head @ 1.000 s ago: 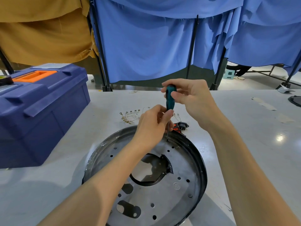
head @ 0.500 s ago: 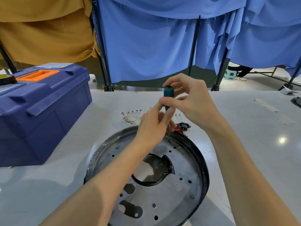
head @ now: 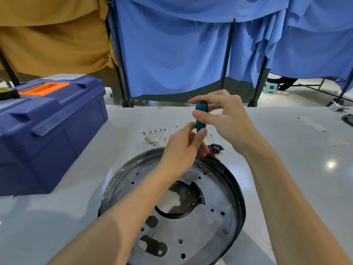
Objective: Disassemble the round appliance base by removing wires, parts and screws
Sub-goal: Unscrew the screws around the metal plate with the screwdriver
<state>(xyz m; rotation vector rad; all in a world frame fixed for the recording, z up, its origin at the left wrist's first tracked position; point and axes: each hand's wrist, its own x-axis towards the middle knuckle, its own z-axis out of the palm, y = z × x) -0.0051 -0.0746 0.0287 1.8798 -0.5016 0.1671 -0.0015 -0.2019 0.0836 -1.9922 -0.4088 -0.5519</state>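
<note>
The round appliance base [head: 219,222], a grey metal disc with a black rim and several holes, lies on the white table. A screwdriver with a teal handle [head: 201,117] stands upright, its tip on a screw [head: 198,165] near the base's far edge. My right hand [head: 227,119] pinches the top of the handle with thumb and fingers. My left hand [head: 183,148] grips the handle's lower end and the shaft. Another screw [head: 225,230] sits at the right of the disc.
A blue toolbox [head: 47,129] with an orange handle stands at the left. Removed white wires with brass terminals [head: 154,137] and a black and red socket part [head: 215,149] lie beyond the base. Blue and mustard curtains hang behind the table.
My right hand's fingers have shifted round the top of the handle, turning the screwdriver. My left hand stays at the shaft. The base has not moved.
</note>
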